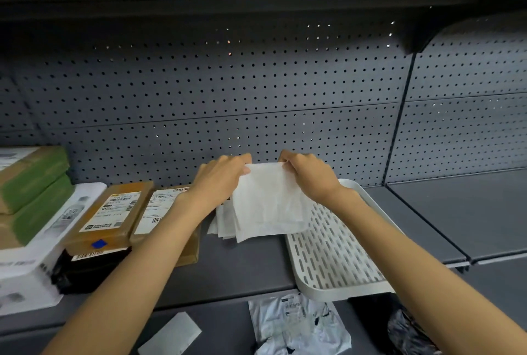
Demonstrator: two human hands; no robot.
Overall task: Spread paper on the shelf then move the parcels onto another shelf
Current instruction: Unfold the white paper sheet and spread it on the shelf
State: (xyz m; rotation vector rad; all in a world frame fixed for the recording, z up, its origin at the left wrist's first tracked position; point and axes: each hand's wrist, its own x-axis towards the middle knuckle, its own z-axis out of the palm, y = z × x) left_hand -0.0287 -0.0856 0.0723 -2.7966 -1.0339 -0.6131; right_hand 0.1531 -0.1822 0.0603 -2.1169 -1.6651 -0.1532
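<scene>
Both hands hold a white sheet of paper [268, 200] by its top corners, just above the grey shelf [245, 257]. My left hand [222, 180] pinches the upper left corner and my right hand [309, 176] the upper right. The sheet hangs over several more white sheets [224, 222] lying on the shelf. To the left sit brown labelled parcels [111, 215] [159, 209], one of them on a black parcel [88, 269]. Green-taped cardboard parcels [37, 192] rest on a white box [25, 266] at far left.
A white slotted tray [336, 252] lies on the shelf under my right forearm. On the lower shelf lie a white mailer bag [299, 323], a white slip [171, 334] and a black bag [405, 326]. Perforated grey back panel [228, 92] behind; another grey shelf [470, 212] to the right.
</scene>
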